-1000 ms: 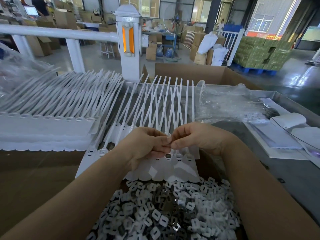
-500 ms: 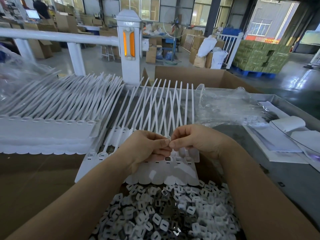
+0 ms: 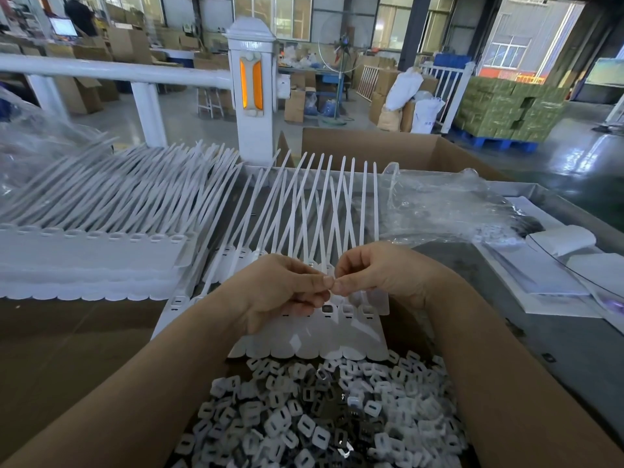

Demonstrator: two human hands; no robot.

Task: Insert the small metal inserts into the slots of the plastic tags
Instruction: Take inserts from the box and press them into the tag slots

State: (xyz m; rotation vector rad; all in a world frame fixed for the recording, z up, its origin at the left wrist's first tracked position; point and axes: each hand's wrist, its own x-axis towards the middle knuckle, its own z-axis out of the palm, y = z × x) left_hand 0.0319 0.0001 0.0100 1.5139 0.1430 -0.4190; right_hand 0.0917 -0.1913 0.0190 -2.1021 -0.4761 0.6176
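The tags (image 3: 314, 332) are a flat white plastic sheet, glossy, with a scalloped near edge, a row of little rectangular slots and long thin tails fanning away. It lies at the tabletop's near edge, just past a heap of small squarish inserts (image 3: 324, 420), white and dark grey, each with a slot hole. Both hands meet above the slot row: left hand (image 3: 280, 292) and right hand (image 3: 381, 275) have fingertips curled together, pinching something too tiny to make out. A bigger tag stack (image 3: 91, 261) sits left.
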